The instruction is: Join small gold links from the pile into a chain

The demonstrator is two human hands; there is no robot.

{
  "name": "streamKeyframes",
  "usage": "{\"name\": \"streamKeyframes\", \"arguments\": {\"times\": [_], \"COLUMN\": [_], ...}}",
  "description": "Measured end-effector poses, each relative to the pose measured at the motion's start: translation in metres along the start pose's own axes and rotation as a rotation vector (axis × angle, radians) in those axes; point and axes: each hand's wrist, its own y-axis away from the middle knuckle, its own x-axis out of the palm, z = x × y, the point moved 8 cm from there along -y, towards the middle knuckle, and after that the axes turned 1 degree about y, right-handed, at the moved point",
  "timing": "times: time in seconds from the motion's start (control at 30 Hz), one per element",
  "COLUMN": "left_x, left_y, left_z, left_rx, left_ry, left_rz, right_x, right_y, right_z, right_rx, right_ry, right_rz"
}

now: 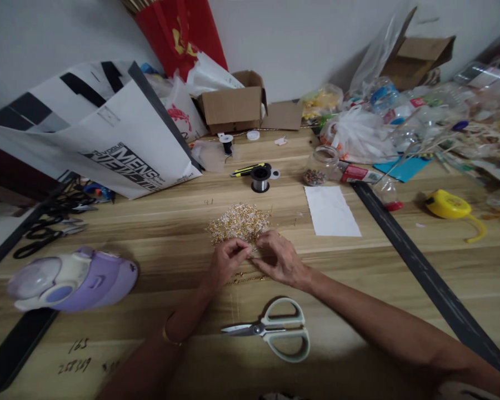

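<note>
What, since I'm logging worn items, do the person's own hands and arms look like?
The left hand and right hand wear no gloves, and the forearms show no sleeves. A thin, gold-coloured bangle circles the left forearm; the right wrist shows nothing worn. Whether there are rings, I cannot tell.

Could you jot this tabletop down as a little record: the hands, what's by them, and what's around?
Left hand: left hand at the pile's near edge; anything held is too small to tell
Right hand: right hand close beside it, fingers bent
By the hands: pile of tiny gold and clear pieces
Nearer the person: scissors, blades pointing left
Beyond the pile: wire spool
Right of the pile: white paper, yellow tape measure
Left: purple bottle, lying down
</note>
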Motion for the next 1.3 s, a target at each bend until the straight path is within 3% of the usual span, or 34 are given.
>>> {"name": "streamKeyframes", "arguments": {"times": [0.77, 1.13, 1.3], "left_x": [0.003, -0.027, -0.027], "left_y": [0.001, -0.007, -0.010], "left_z": [-0.001, -0.012, -0.020], "left_rx": [0.095, 0.014, 0.020], "left_ry": [-0.156, -0.082, -0.259], "left_rz": [0.048, -0.094, 0.048], "right_x": [0.001, -0.003, -0.003], "right_y": [0.000, -0.001, -0.001], "right_z": [-0.002, -0.010, -0.014], "right_rx": [0.016, 0.094, 0.138], "right_ry": [-0.007, -0.100, -0.120], "right_rz": [0.063, 0.019, 0.017]}}
